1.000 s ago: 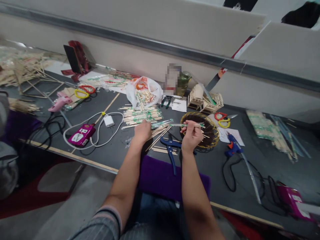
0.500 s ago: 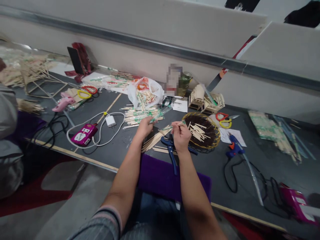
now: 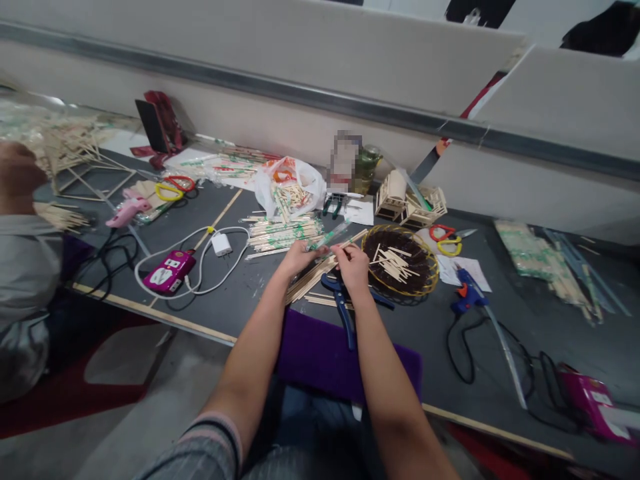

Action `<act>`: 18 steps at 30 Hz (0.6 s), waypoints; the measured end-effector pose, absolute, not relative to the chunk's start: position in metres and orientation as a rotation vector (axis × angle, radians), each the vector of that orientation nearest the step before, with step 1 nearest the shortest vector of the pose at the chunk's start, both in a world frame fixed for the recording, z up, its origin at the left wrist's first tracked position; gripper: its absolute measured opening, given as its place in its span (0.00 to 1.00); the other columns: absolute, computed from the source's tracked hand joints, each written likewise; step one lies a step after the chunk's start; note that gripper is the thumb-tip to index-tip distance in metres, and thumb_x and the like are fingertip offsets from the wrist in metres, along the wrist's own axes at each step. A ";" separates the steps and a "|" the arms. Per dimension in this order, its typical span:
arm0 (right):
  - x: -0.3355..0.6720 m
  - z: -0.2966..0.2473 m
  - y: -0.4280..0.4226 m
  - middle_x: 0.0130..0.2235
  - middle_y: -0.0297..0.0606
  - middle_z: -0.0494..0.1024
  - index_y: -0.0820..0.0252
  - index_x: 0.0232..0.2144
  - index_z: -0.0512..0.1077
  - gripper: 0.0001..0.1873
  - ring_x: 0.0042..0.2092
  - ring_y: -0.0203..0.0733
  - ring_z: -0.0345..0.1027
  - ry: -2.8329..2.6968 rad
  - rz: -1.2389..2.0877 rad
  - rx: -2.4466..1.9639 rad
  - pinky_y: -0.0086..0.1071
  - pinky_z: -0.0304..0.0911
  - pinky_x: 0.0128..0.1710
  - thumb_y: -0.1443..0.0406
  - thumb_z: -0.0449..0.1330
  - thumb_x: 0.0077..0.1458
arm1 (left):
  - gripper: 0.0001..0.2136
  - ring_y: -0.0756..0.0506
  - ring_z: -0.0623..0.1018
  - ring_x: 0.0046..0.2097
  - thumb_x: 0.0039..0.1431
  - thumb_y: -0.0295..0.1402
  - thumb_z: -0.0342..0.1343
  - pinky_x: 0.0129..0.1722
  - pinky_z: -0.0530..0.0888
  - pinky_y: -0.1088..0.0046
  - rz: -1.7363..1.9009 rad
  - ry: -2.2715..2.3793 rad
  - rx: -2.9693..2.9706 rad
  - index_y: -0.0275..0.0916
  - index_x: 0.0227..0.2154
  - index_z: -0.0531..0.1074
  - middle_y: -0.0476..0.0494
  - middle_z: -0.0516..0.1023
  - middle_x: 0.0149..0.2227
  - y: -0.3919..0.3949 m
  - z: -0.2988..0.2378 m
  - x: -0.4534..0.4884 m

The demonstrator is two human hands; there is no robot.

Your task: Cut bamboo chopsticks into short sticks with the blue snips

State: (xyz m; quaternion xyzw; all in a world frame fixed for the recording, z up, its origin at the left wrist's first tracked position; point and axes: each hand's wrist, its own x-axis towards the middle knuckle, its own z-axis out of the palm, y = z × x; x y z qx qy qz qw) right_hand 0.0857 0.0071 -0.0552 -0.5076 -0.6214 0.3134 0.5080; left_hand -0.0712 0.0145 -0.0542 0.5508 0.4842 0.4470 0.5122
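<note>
My left hand point(image 3: 299, 258) is closed on a clear plastic wrapper point(image 3: 337, 231) with green print, which sticks up past the fingertips. Close beside it, my right hand point(image 3: 353, 267) is pinched, its fingertips almost meeting the left ones; what they grip is too small to make out. Under and between both hands lies a slanting bunch of thin wooden sticks point(image 3: 306, 283). A blue-handled cutter point(image 3: 343, 308) rests just below my right hand, partly over a purple cloth point(image 3: 315, 353). Right of that hand, a dark woven basket point(image 3: 425, 283) with a yellow rim contains short cut sticks point(image 3: 396, 264).
Wrapped sticks point(image 3: 280, 233) and a white plastic bag point(image 3: 317, 183) lie behind my left hand. A magenta power box point(image 3: 170, 271) with a white cable is left. A blue glue gun point(image 3: 467, 293) and scissors point(image 3: 450, 241) lie right. Another person's hand point(image 3: 20, 175) is far left.
My right hand has moved left and slightly down, bringing its fingertips to my left hand, which shifted a little right. The other person's hand has come further into view at left.
</note>
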 end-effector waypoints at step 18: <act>0.113 -0.019 -0.007 0.22 0.30 0.70 0.63 0.28 0.75 0.19 0.21 0.29 0.60 -0.689 0.872 -0.997 0.24 0.57 0.17 0.51 0.61 0.49 | 0.20 0.42 0.74 0.47 0.45 0.19 0.45 0.48 0.69 0.67 0.860 1.427 2.163 0.38 0.38 0.75 0.41 0.77 0.41 0.006 -0.034 -0.079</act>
